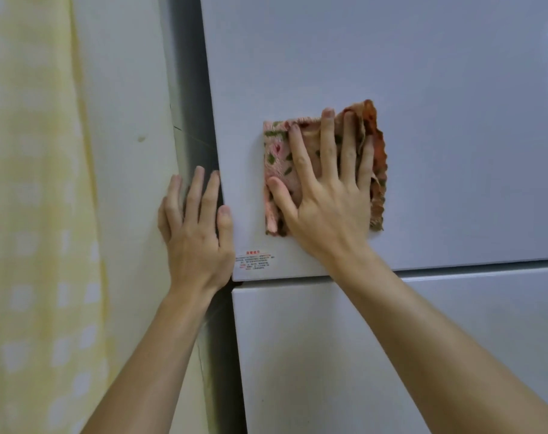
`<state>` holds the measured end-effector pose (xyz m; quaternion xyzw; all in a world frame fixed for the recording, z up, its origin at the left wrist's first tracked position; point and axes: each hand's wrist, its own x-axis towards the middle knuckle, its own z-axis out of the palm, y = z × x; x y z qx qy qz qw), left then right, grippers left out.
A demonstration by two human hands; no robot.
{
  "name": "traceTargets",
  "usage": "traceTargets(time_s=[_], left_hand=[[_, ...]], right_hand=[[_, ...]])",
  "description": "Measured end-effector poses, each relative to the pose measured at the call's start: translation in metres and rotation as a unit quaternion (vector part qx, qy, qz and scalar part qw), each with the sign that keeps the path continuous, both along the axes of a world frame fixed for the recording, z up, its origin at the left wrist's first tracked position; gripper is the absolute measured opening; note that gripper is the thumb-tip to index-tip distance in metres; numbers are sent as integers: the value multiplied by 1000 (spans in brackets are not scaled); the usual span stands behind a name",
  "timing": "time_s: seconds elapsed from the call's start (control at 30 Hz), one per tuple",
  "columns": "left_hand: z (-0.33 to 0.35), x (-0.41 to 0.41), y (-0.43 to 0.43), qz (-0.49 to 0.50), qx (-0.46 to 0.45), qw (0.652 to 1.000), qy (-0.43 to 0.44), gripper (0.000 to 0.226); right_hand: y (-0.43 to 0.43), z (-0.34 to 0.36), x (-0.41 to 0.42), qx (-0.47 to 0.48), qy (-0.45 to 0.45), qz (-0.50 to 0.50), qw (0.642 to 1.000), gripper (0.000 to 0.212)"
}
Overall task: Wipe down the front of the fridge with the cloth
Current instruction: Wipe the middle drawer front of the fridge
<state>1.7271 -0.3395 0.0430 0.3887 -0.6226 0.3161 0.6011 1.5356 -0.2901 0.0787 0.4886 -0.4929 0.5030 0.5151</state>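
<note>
The fridge fills the right of the head view, with a glossy white upper door [391, 73] above a lower door [344, 355]. A folded pink floral cloth [275, 151] with an orange edge lies flat on the lower left part of the upper door. My right hand [325, 195] presses the cloth against the door with fingers spread and straight. My left hand [197, 227] rests flat on the left edge of the upper door, fingers straight, thumb on the door front.
A small warning label [255, 261] with red and black print sits at the upper door's bottom left corner. A dark gap [191, 89] runs between fridge and pale wall [125, 151]. A yellow patterned curtain [38, 214] hangs at far left.
</note>
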Motion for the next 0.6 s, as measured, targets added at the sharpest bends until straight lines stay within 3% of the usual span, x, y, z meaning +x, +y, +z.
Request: traceTargets(time_s=[0.13,0.37,0.5,0.6], left_hand=[[-1,4,-1,2,-3,1000,-17,58],[-4,0,2,2,-17,1000,-7,59],[-9,-14,11,-25,-41,999,-10,62],[-10,-24,13,-40,-57,997,-41,60]], right_hand=[[-4,-6,15,-4,10,8,1000,61],[0,-94,20,68,99,26,992,64],[3,-80,1,48,132,23,990,61],[5,-37,-27,-27,75,18,997,57]])
